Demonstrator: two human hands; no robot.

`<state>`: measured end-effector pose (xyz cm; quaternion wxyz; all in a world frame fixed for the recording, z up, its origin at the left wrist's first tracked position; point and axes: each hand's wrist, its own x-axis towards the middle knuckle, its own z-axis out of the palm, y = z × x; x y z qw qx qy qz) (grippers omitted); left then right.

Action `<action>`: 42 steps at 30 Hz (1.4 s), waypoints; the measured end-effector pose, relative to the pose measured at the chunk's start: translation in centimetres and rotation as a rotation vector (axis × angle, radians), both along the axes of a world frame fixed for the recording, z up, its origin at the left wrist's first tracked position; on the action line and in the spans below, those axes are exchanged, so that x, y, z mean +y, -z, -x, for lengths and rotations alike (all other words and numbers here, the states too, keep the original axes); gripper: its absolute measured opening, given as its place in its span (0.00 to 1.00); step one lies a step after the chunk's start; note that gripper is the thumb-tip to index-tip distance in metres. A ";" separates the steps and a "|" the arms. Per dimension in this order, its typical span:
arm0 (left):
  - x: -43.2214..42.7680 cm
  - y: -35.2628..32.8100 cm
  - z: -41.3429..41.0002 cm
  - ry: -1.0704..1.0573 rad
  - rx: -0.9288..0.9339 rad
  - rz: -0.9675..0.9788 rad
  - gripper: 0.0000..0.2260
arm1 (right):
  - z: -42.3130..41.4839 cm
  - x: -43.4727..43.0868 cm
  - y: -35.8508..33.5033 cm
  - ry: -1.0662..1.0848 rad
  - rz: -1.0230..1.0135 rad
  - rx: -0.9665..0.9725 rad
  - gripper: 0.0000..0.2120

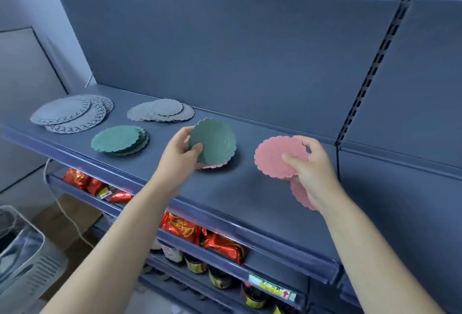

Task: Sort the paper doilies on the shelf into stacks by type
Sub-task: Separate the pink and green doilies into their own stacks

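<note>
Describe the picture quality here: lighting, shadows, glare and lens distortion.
Head view: cool, even bluish light; soft shadow beside the green doily in the left hand; glare on the red foil packets; wide-angle bowing of the shelf edge and slotted upright; basket blurred.

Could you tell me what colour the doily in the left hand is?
Green doily, in the left hand; head view.

Your left hand point(181, 156) pinches a green scalloped doily point(215, 141), tilted up over a pink doily point(212, 165) lying on the dark shelf point(250, 201). Your right hand point(312, 163) grips a few pink doilies point(275, 158), fanned apart. Further left on the shelf lie a green stack point(118, 139), a small grey stack point(161, 111) behind it, and large lacy grey doilies point(70, 113) at the far end. Beneath the shelf sit red packets point(185, 228).
</note>
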<state>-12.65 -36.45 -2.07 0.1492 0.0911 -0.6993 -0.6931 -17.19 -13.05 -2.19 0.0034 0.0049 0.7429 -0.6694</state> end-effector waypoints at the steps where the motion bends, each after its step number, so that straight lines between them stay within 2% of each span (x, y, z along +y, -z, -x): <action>1: -2.2 -0.3 0.2 -0.019 0.002 -0.015 0.17 | 0.3 -2.2 -0.1 -0.010 0.019 0.017 0.19; 3: -6.4 -0.3 0.8 -0.040 0.004 -0.023 0.16 | 0.9 -6.6 -0.1 -0.038 -0.007 0.059 0.20; 5: -9.8 -0.1 1.3 -0.035 -0.004 -0.013 0.14 | 1.7 -10.1 0.0 -0.023 -0.114 0.103 0.22; 8: -12.9 0.1 1.9 -0.016 -0.019 -0.013 0.15 | 2.5 -12.7 0.3 0.016 -0.458 0.147 0.27; 11: -14.6 0.2 2.4 0.013 -0.046 -0.015 0.15 | 2.7 -13.0 0.8 0.002 -0.735 0.059 0.32; 13: -15.1 0.4 2.8 0.036 -0.051 -0.013 0.15 | 2.6 -13.1 1.2 -0.043 -0.759 0.025 0.33; 16: -15.2 0.5 3.1 0.076 -0.056 -0.041 0.14 | 2.6 -13.7 1.3 -0.111 -0.616 0.006 0.33; 21: -16.1 0.5 2.6 0.079 -0.070 -0.017 0.14 | 2.9 -15.3 1.3 -0.112 -0.733 0.062 0.32; 25: -19.2 0.2 1.5 -0.020 -0.091 0.205 0.14 | 2.7 -17.6 -0.8 -0.073 -0.911 0.222 0.27; 29: -23.2 0.2 0.7 -0.184 -0.119 0.431 0.15 | 1.4 -23.6 -2.8 -0.310 -0.969 0.382 0.22; 33: -25.8 1.4 0.5 -0.297 -0.124 0.903 0.18 | 0.2 -27.9 -2.3 -0.483 -1.109 0.469 0.22; 37: -25.4 1.7 0.9 -0.309 -0.078 1.229 0.14 | -0.9 -25.9 -1.5 -0.460 -1.133 0.429 0.24; 42: -19.7 0.3 1.1 -0.222 0.064 1.283 0.14 | -1.3 -17.4 -2.7 -0.312 -1.115 0.246 0.24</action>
